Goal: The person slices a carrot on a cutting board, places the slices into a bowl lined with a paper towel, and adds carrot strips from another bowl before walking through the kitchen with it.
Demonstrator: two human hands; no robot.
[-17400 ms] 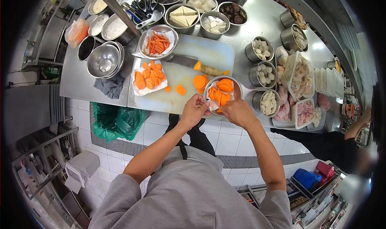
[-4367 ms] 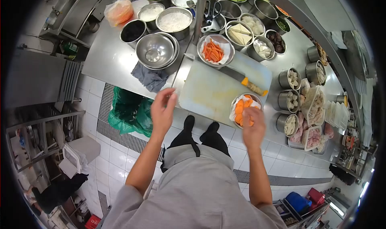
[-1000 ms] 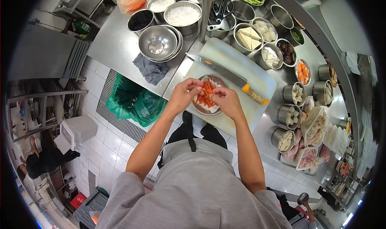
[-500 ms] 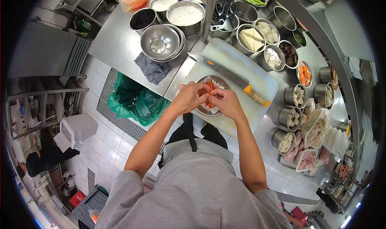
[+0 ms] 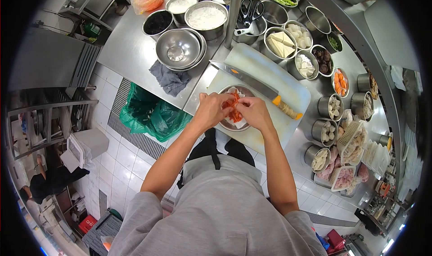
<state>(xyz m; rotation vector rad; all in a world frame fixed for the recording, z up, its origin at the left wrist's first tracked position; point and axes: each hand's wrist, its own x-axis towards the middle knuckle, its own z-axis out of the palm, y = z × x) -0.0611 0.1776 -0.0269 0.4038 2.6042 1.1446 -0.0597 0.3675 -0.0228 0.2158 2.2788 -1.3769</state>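
Note:
A metal bowl point(image 5: 252, 92) sits near the front edge of a pale cutting board point(image 5: 290, 83). Inside it, orange-red shredded strips point(image 5: 235, 117), resembling crab stick, lie over something white. Over the bowl's left side, my left hand point(image 5: 212, 110) is closed with its fingertips at the strips. Opposite it, my right hand point(image 5: 255, 114) pinches the strips between thumb and fingers. The fingertips of both hands nearly meet, and they partly cover the bowl's contents. Behind the bowl lies a large knife point(image 5: 252, 81), its wrapped handle toward the right.
Stacked metal bowls point(image 5: 178, 49) and a grey cloth point(image 5: 170, 77) are on the left counter. A green-bagged bin point(image 5: 153, 114) stands below its edge. Metal containers of tofu point(image 5: 281, 44), carrots point(image 5: 340, 83) and other foods line the back and right. Another person point(image 5: 49, 179) is far left.
My fingers have shifted slightly over the bowl, and more loose orange-red shreds show between and below them. The knife and board have stayed put.

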